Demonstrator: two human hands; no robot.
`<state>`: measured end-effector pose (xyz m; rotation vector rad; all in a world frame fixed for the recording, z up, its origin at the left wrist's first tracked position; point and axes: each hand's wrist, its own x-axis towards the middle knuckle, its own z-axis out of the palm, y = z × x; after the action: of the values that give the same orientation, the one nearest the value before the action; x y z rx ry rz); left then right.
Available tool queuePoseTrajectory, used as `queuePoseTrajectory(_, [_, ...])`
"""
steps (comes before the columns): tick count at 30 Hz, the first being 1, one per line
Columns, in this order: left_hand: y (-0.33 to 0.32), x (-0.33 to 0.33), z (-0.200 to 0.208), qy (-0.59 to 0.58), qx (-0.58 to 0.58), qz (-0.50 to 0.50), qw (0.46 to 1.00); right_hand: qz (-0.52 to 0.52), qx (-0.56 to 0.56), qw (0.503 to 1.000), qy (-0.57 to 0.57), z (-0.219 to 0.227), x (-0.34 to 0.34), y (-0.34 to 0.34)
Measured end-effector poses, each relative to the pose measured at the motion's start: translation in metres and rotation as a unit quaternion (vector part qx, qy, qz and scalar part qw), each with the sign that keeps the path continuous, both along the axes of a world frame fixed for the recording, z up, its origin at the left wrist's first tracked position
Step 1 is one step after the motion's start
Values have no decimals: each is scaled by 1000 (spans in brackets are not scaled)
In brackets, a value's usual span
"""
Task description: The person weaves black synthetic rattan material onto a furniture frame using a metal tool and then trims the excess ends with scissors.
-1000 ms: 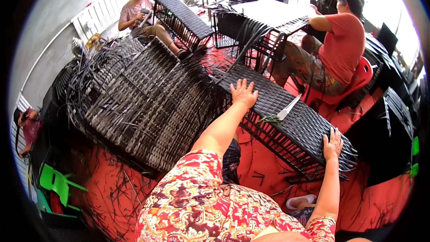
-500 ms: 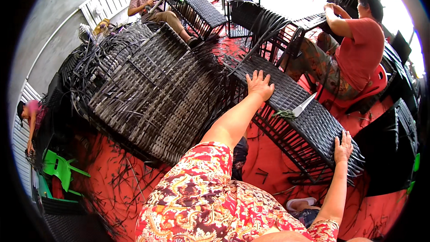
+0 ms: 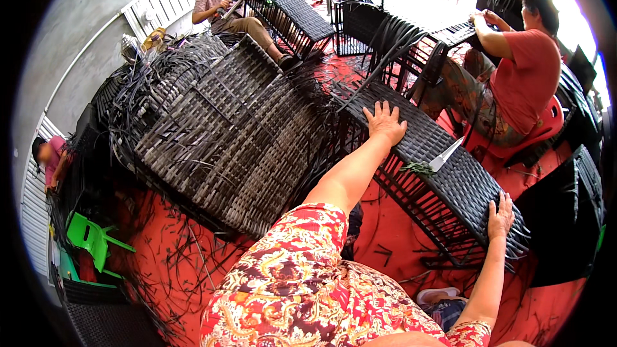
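Observation:
A long black woven wicker frame [image 3: 443, 177] lies slantwise in front of me, its top densely woven and its side showing open bars. My left hand [image 3: 386, 123] rests flat on its far part, fingers spread. On the near right end lies my right hand [image 3: 499, 217], also open with fingers stretched out. Between the two hands a pointed, blade-like metal tool [image 3: 446, 155] lies on the weave, with green string or cloth [image 3: 418, 168] around its handle end. Loose strip ends stick out past the frame's right end.
A large grey-black woven panel [image 3: 238, 135] lies to the left, beside heaped strips [image 3: 160, 83]. A person in red [image 3: 530, 71] sits at the right, working on another frame. Another person [image 3: 218, 0] sits at the back, a third at far left. A green chair [image 3: 90, 238] stands left.
The whole view has shifted slightly, moving the scene a little to the right. Both my hands stay resting on the wicker frame. The person at far left has changed posture.

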<state>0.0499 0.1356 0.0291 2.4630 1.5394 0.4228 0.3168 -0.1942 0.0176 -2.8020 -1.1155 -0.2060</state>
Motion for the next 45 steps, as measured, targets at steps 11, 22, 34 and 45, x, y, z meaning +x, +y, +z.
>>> queuePoseTrajectory(11, [2, 3, -5, -9, 39, 8, 999, 8, 22, 1000, 0, -2, 2, -3])
queuePoseTrajectory(22, [5, 7, -13, -10, 52, 7, 999, 36, 36, 998, -30, -16, 15, -6])
queuePoseTrajectory(34, [5, 4, -12, -9, 39, 6, 999, 37, 30, 998, -33, -19, 20, -4])
queuePoseTrajectory(45, [5, 4, -11, -2, 37, 14, 999, 41, 27, 998, -31, -19, 20, -4])
